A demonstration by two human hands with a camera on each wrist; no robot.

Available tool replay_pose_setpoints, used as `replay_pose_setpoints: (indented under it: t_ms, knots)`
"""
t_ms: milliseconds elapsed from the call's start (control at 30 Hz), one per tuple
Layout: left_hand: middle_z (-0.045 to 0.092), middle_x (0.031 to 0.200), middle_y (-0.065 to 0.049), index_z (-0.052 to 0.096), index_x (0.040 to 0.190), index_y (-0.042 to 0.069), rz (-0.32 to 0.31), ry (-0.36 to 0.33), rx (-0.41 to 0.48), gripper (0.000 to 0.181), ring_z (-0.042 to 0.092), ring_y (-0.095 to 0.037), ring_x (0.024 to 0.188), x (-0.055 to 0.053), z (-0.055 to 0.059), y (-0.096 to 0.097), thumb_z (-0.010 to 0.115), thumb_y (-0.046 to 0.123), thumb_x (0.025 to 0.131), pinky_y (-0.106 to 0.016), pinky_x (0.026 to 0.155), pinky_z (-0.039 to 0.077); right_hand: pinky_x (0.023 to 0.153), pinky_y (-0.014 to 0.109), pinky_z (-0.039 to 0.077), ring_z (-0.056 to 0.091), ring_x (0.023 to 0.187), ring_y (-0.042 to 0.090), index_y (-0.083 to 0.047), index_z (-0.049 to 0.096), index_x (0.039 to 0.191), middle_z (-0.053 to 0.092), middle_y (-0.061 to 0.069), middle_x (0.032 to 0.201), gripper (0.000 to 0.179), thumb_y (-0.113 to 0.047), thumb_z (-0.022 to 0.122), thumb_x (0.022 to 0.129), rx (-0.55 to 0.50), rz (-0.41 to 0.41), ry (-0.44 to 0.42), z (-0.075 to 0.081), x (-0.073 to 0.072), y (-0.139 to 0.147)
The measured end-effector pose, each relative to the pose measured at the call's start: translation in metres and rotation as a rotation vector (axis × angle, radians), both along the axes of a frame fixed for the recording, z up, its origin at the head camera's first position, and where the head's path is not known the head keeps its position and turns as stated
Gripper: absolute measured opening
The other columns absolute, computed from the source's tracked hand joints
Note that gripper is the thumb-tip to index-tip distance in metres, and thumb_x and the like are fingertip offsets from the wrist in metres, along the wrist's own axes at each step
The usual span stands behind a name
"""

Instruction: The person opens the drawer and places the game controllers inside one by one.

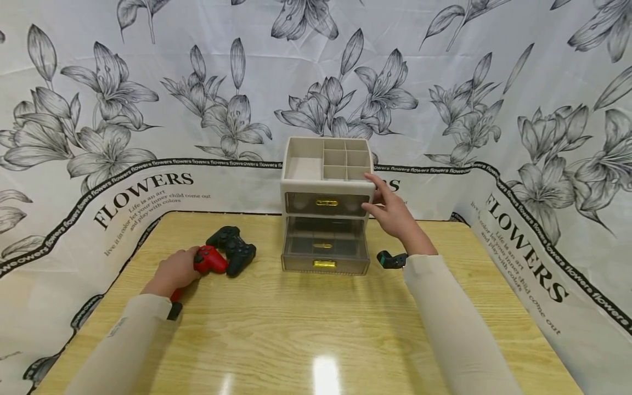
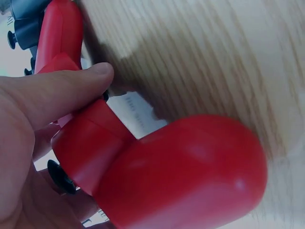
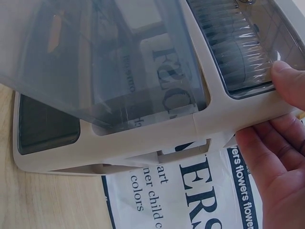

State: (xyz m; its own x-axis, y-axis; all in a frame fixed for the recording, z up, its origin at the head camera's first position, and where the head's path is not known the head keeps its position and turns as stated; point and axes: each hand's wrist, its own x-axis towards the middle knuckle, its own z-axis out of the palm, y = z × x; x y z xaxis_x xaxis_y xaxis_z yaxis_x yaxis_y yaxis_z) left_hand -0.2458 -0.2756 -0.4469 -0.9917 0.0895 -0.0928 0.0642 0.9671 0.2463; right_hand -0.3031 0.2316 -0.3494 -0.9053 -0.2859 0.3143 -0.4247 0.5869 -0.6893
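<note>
Cream sleeves [image 1: 459, 318] reach over the pale wood-grain counter [image 1: 276, 340]. At its left, the left hand's grip [image 1: 179, 267] is closed round a smooth, rounded red controller [image 1: 211, 260], thumb across its middle; its exposed handle points toward the lower right in the head view, just beside a black controller [image 1: 232, 251]. The right hand's grip [image 1: 394, 215], slightly spread, holds the right edge of a plastic organizer [image 1: 289, 186], which stands upright at the back, long axis vertical, its translucent lower drawer [image 1: 301, 264] jutting toward the person.
</note>
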Motion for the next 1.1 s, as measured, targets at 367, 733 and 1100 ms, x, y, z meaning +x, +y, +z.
replay_pose_setpoints:
  t_ms: [367, 733, 1100]
  knots:
    - [0.060, 0.114, -0.032, 0.041, 0.138, -0.007, -0.006, -0.037, 0.021, 0.072, 0.060, -0.041, 0.093, 0.004, 0.005, -0.003, 0.072, 0.025, 0.081, -0.060, 0.077, 0.048, 0.104, 0.053, 0.043, 0.055, 0.119, 0.035, -0.042, 0.015, 0.153, 0.058, 0.021, 0.124, 0.072, -0.022, 0.057, 0.097, -0.002, 0.012, 0.005, 0.001, 0.000, -0.001]
    - [0.062, 0.109, -0.027, 0.042, 0.139, -0.004, -0.048, -0.034, 0.062, 0.072, 0.059, -0.035, 0.087, 0.006, 0.025, 0.000, 0.071, 0.032, 0.083, -0.051, 0.074, 0.049, 0.103, 0.052, 0.044, 0.057, 0.116, 0.034, -0.041, 0.017, 0.153, 0.059, 0.020, 0.120, 0.072, -0.021, 0.057, 0.097, -0.008, 0.005, 0.018, 0.000, -0.001, 0.000]
    - [0.062, 0.108, -0.028, 0.036, 0.143, -0.008, -0.084, -0.044, 0.059, 0.064, 0.056, -0.029, 0.080, 0.012, 0.046, 0.015, 0.058, 0.007, 0.086, -0.044, 0.073, 0.048, 0.106, 0.052, 0.042, 0.057, 0.115, 0.031, -0.048, 0.014, 0.151, 0.059, 0.016, 0.116, 0.072, -0.025, 0.057, 0.098, 0.009, -0.008, -0.003, -0.002, 0.001, 0.001]
